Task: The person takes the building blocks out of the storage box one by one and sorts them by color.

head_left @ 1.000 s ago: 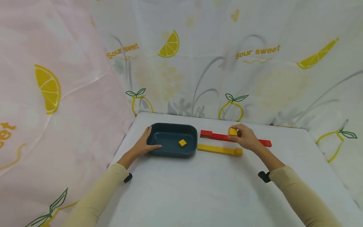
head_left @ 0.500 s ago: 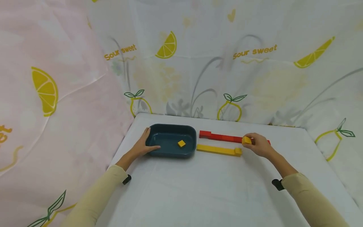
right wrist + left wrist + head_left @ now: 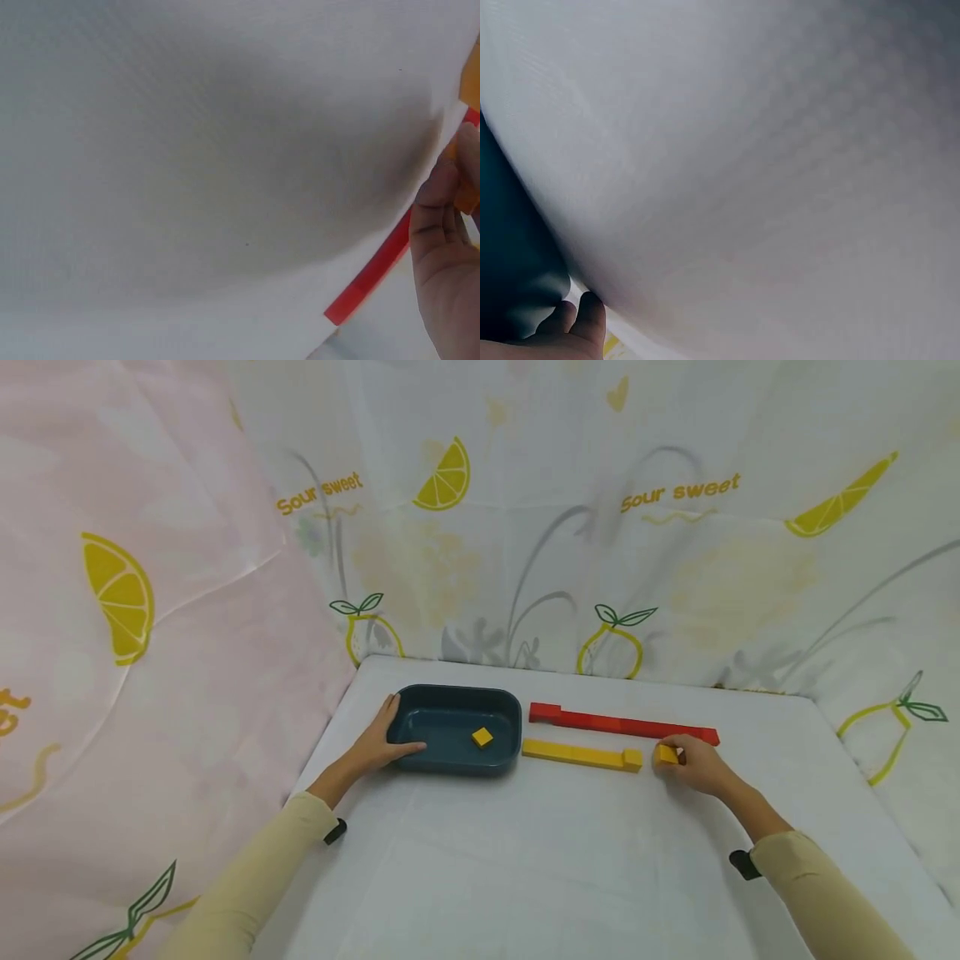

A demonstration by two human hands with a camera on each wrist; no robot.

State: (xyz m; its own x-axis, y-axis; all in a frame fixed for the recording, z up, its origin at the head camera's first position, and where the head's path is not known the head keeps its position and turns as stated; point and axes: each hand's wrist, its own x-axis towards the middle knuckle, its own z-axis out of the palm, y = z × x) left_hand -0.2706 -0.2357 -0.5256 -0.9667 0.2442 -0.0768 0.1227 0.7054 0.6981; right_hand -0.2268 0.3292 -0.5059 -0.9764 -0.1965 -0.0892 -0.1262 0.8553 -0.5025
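Note:
A dark teal rectangular dish [image 3: 457,768] stands at the back left of the table, with one yellow block [image 3: 482,737] inside. My left hand [image 3: 375,743] grips the dish's left end, thumb across the front rim. In the left wrist view, fingers [image 3: 589,319] press near its dark wall. My right hand [image 3: 701,764] pinches a yellow cube [image 3: 666,755] between thumb and fingers, low over the table. A short gap separates this cube from the right end of a yellow row [image 3: 573,753], where a cube stands taller. In the right wrist view, the pinched cube [image 3: 466,196] is partly hidden.
A longer red row [image 3: 622,725] lies behind the yellow one, with a raised block [image 3: 545,712] at its left end. White cloth covers the table [image 3: 510,860]. Lemon-printed curtains [image 3: 480,552] hang along the back and left side.
My right hand has carried the yellow cube rightward and down, from above the red row to just right of the yellow row. The left hand keeps its place on the dish.

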